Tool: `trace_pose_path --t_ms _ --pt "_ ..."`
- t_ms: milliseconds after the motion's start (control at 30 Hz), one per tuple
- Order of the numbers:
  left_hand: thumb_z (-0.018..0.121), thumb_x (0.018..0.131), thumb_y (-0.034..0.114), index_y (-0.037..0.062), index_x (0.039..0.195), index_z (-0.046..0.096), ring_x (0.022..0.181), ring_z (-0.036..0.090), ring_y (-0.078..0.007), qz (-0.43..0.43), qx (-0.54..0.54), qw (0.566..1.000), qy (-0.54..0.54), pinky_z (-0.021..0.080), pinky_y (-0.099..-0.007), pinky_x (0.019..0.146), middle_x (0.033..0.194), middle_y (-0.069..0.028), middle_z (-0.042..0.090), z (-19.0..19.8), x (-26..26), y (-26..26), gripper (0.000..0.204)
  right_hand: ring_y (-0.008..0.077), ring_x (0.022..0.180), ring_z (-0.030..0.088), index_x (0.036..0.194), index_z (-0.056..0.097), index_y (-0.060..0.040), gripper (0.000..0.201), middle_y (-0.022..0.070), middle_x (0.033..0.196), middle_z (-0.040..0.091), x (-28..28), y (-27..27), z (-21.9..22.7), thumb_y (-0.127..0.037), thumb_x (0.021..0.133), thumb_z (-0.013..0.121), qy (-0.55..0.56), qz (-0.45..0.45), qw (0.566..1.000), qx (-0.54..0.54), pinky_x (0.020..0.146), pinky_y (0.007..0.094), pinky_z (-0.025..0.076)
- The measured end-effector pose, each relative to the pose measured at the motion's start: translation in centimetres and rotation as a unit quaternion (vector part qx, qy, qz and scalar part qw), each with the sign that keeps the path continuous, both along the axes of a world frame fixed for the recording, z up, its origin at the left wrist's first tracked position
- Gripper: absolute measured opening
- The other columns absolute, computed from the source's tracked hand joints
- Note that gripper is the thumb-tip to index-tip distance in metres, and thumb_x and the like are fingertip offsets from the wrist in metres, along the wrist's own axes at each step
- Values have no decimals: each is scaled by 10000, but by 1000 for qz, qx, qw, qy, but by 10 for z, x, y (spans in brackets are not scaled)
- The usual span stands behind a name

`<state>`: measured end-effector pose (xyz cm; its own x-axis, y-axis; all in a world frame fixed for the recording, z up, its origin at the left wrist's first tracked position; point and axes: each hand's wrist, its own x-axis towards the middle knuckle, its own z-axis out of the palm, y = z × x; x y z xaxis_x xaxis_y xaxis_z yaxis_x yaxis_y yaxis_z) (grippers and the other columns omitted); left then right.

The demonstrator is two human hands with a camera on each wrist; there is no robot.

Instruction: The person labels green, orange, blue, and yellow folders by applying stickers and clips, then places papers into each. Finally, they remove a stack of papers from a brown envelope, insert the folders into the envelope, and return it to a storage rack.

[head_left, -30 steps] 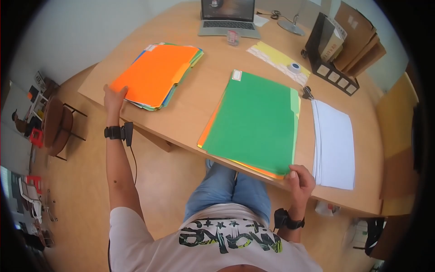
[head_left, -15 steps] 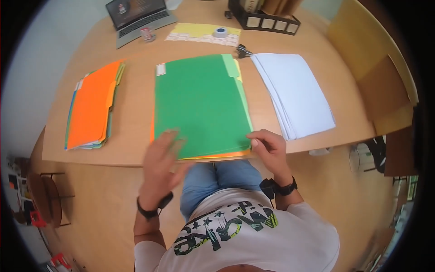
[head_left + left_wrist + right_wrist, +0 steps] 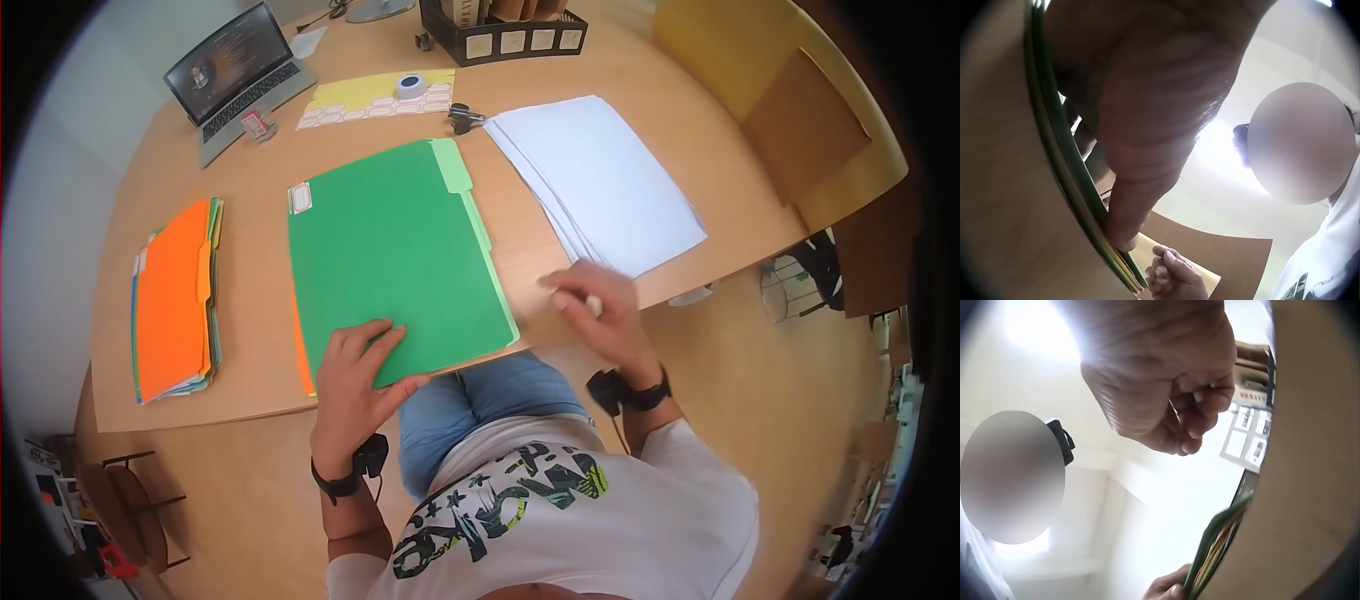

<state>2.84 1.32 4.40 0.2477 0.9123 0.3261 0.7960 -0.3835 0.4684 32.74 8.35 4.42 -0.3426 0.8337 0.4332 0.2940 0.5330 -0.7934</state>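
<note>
A stack of file folders with a green folder [image 3: 400, 250] on top lies at the table's front edge. It has a white label at its upper left corner and lighter green tabs along the right. My left hand [image 3: 357, 385] rests on its lower left part, fingers spread over the cover and thumb along the front edge. In the left wrist view the thumb [image 3: 1125, 219] touches the edge of the layered folders. Just off the stack's lower right corner, my right hand [image 3: 600, 310] is held with loosely curled fingers and nothing in them; the right wrist view shows them apart from the folders [image 3: 1216, 547].
Left lies a second folder stack [image 3: 175, 300], orange on top. White paper sheets [image 3: 600, 180] lie right, with black-handled scissors [image 3: 463, 118] near their corner. Behind are a yellow label sheet [image 3: 350, 100], a tape roll [image 3: 410, 86], a laptop [image 3: 235, 75] and a black organizer [image 3: 510, 40].
My left hand has left the orange stack and come right onto the green folder. My right hand has let go of the green stack's lower right corner and moved off it.
</note>
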Motion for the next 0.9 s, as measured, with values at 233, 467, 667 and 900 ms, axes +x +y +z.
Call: trace_pose_path --t_ms 233,467,667,900 --pt "647 817 131 31 1049 628 925 562 -314 0 37 999 -1 471 -391 778 1064 -121 628 -5 -2 1 254 369 1077 526 1177 611 -57 494 181 1232 549 56 20 -4 -370 803 683 -319 -195 923 95 912 437 434" --pt "604 789 17 5 995 596 821 579 -309 -2 128 992 16 476 -393 695 1017 -145 638 -25 3 2 207 354 1017 537 1151 636 -119 492 152 1184 562 30 -7 -9 -417 766 704 -352 -236 902 79 830 432 451" --pt "633 688 55 9 1069 586 908 563 -317 -12 100 994 46 468 -419 744 1093 -149 608 -9 6 1 387 342 967 551 1097 657 -118 462 134 1098 584 35 0 0 -451 778 688 -356 -208 909 69 778 421 460" --pt "622 697 84 3 1133 573 1003 546 -343 3 51 999 16 462 -436 842 1164 -176 580 6 5 4 447 325 811 607 1002 686 -87 475 128 897 641 46 48 42 -521 817 630 -440 -83 893 43 710 408 473"
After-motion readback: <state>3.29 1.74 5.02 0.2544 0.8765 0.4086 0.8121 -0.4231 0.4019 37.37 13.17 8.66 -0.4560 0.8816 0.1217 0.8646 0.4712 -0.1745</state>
